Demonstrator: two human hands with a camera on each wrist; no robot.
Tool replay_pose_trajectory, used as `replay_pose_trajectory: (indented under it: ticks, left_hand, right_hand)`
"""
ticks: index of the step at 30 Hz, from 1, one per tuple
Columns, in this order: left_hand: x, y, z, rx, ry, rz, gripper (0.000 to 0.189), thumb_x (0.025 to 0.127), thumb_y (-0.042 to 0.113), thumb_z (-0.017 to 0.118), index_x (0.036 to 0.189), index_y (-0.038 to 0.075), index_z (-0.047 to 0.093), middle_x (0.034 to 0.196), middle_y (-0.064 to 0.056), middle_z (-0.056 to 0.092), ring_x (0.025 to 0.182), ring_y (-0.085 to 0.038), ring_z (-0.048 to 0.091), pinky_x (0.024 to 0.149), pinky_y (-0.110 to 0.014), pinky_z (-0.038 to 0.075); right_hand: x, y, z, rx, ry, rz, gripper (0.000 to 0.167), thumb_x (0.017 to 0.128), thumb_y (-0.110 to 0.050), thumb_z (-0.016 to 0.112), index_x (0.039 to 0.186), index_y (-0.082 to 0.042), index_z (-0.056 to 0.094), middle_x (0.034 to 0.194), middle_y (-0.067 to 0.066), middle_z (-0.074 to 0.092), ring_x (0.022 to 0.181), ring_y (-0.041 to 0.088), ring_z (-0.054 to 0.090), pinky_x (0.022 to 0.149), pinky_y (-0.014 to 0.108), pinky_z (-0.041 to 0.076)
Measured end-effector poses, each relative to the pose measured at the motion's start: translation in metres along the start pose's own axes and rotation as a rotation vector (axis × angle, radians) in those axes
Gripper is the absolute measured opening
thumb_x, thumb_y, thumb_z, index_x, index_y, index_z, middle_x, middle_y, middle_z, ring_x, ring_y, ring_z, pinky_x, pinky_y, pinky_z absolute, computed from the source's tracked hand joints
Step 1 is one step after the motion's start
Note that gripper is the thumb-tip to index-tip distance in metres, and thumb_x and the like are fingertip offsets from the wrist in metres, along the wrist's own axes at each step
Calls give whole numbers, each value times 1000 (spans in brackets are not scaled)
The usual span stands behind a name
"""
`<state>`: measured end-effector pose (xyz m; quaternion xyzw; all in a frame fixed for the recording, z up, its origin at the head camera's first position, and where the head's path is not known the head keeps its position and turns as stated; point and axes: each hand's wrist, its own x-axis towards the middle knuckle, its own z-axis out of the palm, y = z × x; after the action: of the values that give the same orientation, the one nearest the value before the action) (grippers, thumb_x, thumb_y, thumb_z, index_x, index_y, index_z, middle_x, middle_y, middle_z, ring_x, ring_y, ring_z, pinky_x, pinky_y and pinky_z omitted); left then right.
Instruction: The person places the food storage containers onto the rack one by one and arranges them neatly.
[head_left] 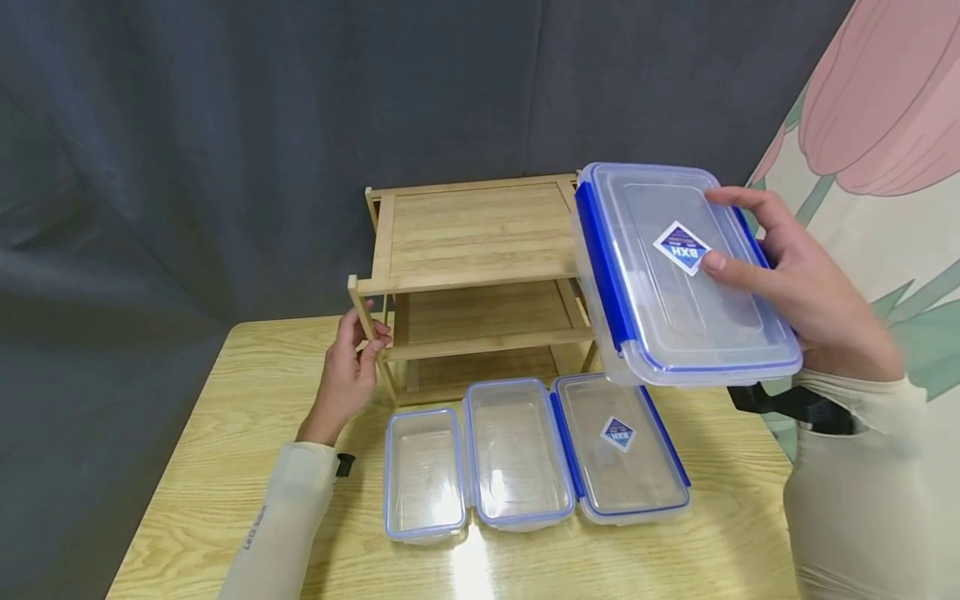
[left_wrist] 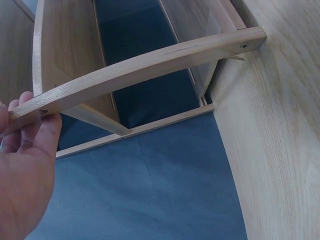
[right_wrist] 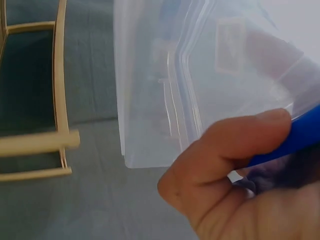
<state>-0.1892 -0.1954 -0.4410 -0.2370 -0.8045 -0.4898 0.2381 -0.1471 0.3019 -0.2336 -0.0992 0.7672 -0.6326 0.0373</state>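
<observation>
My right hand (head_left: 817,296) grips a large clear food container (head_left: 652,317) by its side, thumb and a finger on the lid. The container has blue side latches and a diamond-shaped sticker, and is held up in front of the right end of a three-tier wooden rack (head_left: 472,233). In the right wrist view, a finger curls beside a blue latch (right_wrist: 292,135). On the left, my left hand (head_left: 347,375) holds the rack's front left upright (head_left: 363,312). The left wrist view shows its fingers curled around that wooden upright (left_wrist: 145,65).
Three clear containers stand in a row before the rack: a small lidless-looking one (head_left: 426,475), a medium one (head_left: 520,450) and a latched one with a sticker (head_left: 618,479). The wooden table (head_left: 225,450) meets a dark curtain (head_left: 262,150) behind and a flower-painted wall (head_left: 885,208) at right.
</observation>
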Motion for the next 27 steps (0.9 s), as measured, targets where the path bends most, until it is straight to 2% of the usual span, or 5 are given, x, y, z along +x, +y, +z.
replay_pose_trajectory:
  ticks: [7, 15, 19, 27]
  left_hand:
    - [-1, -3, 3, -12, -4, 2, 55, 107, -4, 51, 159, 3, 34, 118, -22, 65, 104, -38, 71, 86, -49, 64]
    - [-1, -2, 0, -9, -9, -27, 52, 109, 0, 51, 158, 0, 34, 118, -22, 65, 106, -37, 72, 88, -50, 63]
    - [-1, -1, -2, -7, -6, -32, 52, 108, 0, 51, 158, -1, 34, 118, -22, 64, 106, -38, 72, 89, -51, 63]
    - [-2, -2, -5, 7, 1, -25, 53, 108, 0, 52, 158, 0, 34, 117, -22, 65, 105, -36, 72, 86, -51, 63]
  right_hand:
    - [22, -12, 20, 56, -52, -31, 64, 105, -9, 62, 157, -35, 37, 137, 8, 47, 81, 27, 78, 59, 45, 64]
    - [50, -23, 44, 63, -50, -63, 62, 102, -16, 68, 154, -34, 39, 146, 3, 43, 91, 24, 77, 65, 39, 66]
    - [67, -29, 57, 72, -67, -88, 59, 102, -18, 69, 152, -31, 41, 143, 5, 43, 89, 21, 75, 64, 35, 66]
    - [100, -36, 85, 89, -69, -46, 64, 98, -27, 77, 152, -32, 42, 144, 9, 44, 85, 24, 76, 66, 36, 66]
